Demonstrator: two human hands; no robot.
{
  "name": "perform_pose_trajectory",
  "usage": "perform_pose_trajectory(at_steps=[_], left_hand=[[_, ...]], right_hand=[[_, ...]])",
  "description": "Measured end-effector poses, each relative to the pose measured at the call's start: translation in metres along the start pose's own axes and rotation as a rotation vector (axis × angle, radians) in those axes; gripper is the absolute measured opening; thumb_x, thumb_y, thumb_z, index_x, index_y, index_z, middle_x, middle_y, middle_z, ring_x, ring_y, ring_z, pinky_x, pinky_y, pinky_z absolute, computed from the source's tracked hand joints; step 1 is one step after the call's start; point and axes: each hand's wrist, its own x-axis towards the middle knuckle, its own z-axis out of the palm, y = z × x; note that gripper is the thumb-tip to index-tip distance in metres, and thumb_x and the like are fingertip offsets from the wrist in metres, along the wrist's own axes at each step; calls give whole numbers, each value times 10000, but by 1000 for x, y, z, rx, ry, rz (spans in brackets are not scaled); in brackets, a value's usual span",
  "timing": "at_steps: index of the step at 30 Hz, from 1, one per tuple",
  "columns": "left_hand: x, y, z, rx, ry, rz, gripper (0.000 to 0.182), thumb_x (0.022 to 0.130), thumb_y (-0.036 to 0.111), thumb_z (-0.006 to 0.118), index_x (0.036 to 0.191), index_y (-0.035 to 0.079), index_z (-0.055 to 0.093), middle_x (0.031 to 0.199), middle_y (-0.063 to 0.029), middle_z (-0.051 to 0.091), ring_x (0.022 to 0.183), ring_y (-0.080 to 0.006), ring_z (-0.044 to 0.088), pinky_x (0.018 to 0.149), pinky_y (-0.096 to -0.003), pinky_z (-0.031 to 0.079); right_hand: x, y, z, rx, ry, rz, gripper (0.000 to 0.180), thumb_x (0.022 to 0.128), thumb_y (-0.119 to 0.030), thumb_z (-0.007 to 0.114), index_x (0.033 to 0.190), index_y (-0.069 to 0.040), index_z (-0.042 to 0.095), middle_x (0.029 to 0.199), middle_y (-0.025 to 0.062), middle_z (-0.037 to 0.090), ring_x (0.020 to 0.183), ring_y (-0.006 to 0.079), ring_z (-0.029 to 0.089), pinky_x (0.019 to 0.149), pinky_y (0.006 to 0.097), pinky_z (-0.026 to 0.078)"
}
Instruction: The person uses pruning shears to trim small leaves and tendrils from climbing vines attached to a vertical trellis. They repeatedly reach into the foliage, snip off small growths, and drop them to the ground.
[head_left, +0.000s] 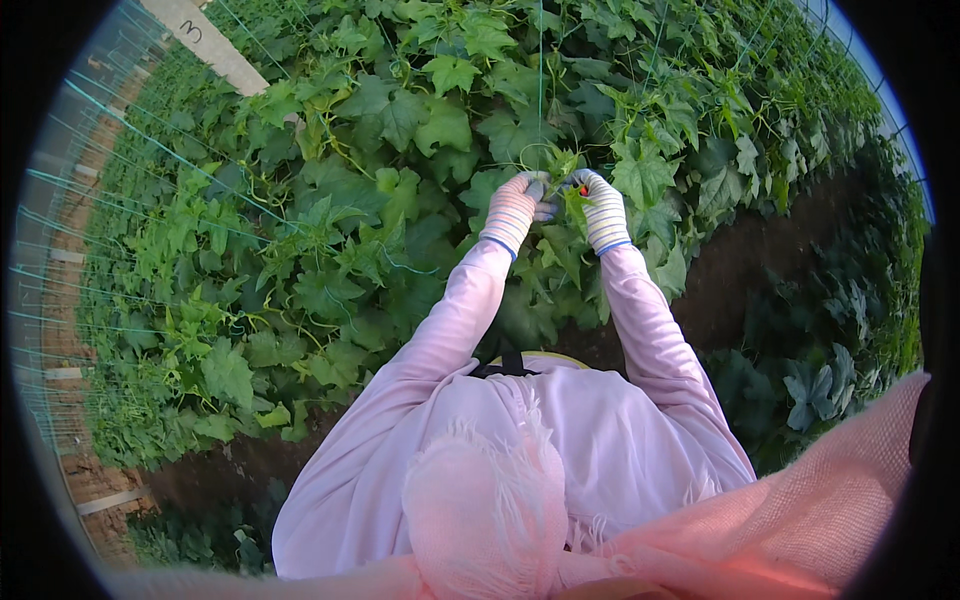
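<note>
Both my hands wear striped knit gloves with grey-coated fingers and meet at a leafy vine shoot (564, 161) in front of me. My left hand (516, 201) has its fingers bent around the stem side of the shoot, close under a taut green string (540, 82). My right hand (603, 206) curls in from the other side. A small red object (583, 191) shows inside its grip; most of it is hidden, so its kind is unclear. Leaves and thin tendrils cover part of the fingertips.
Dense lobed-leaf vines (375, 195) surround my hands, with more green strings (187, 176) slanting at left. A pale post (214, 49) bearing a handwritten mark rises at upper left. Dark soil (750, 255) shows at right. A pink fringed scarf (487, 495) hangs below my view.
</note>
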Motion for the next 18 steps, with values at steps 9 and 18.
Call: perform_pose_trajectory(at_steps=[9, 18], left_hand=[[-4, 31, -10, 58, -153, -255, 372, 827, -20, 498, 1162, 142, 499, 869, -145, 629, 634, -279, 646, 552, -366, 554], [-7, 19, -12, 6, -22, -73, 531, 837, -34, 474, 1326, 128, 341, 916, -126, 601, 606, -233, 618, 528, -337, 546]], right_hand=[[9, -23, 17, -122, -380, 69, 222, 784, 4, 617, 1006, 7, 612, 888, 46, 639, 765, 109, 577, 691, 227, 461], [-4, -28, 30, -67, -283, -15, 144, 797, -2, 605, 940, 1, 615, 845, 18, 616, 742, 69, 538, 679, 200, 443]])
